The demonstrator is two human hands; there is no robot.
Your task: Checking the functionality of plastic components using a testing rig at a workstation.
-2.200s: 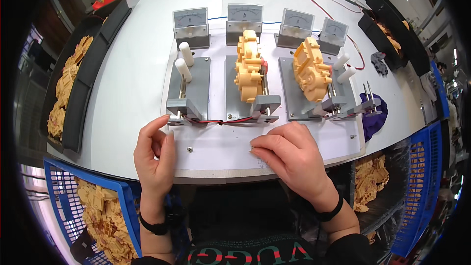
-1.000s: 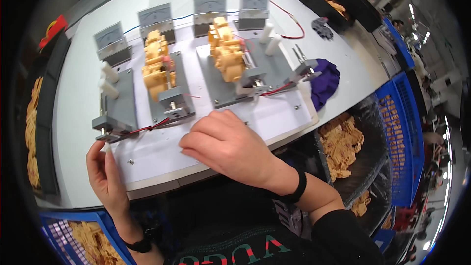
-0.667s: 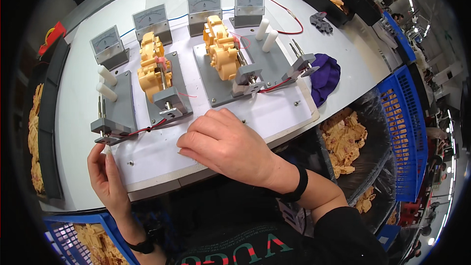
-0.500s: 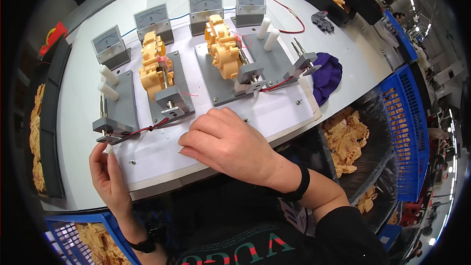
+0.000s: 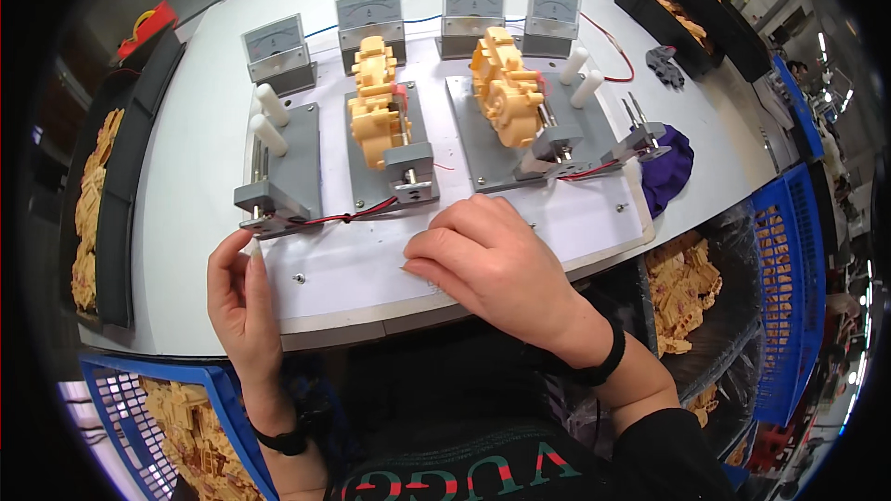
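My left hand (image 5: 243, 301) is at the front end of the left grey fixture (image 5: 299, 153), its index fingertip and thumb curled against the metal end there. This fixture carries two white pegs (image 5: 268, 134) and no yellow part. My right hand (image 5: 506, 264) rests over the white board with fingers bent and pressed together; what they hold, if anything, is hidden. Beyond it, a yellow plastic gear housing (image 5: 376, 111) sits on the second fixture (image 5: 408, 167). Another yellow housing (image 5: 510, 97) is on the third fixture (image 5: 469, 144). Red and black wires (image 5: 345, 217) link the left two fixtures.
Several analog meters, one at the left (image 5: 277, 44), line the back. A fourth fixture (image 5: 640, 141) stands at right beside a purple cloth (image 5: 668, 172). Black trays (image 5: 121, 176) of yellow parts flank the table; blue crates (image 5: 227, 417) and a plastic-lined bin (image 5: 733, 315) stand below.
The whole view has shifted, so the table and fixtures appear farther right. Both hands keep nearly the same places relative to the fixtures. The yellow housings remain where they were.
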